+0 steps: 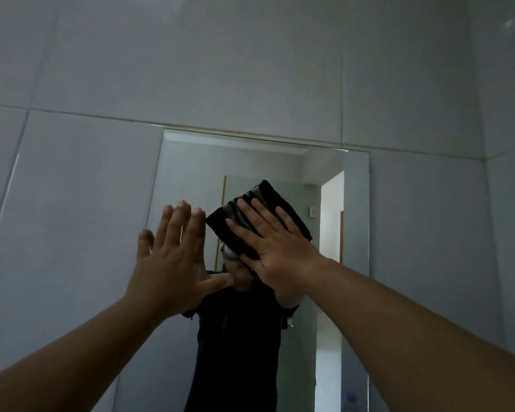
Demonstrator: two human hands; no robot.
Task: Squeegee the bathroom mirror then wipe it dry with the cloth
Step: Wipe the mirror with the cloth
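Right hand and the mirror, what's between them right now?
In the head view, a folded dark cloth lies between the right hand and the mirror; the flat palm presses it against the glass. The left hand holds nothing.

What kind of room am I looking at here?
Most likely a bathroom: a frameless mirror is fixed to walls of large pale tiles, and it reflects an open doorway. The right hand presses a dark cloth flat on the glass.
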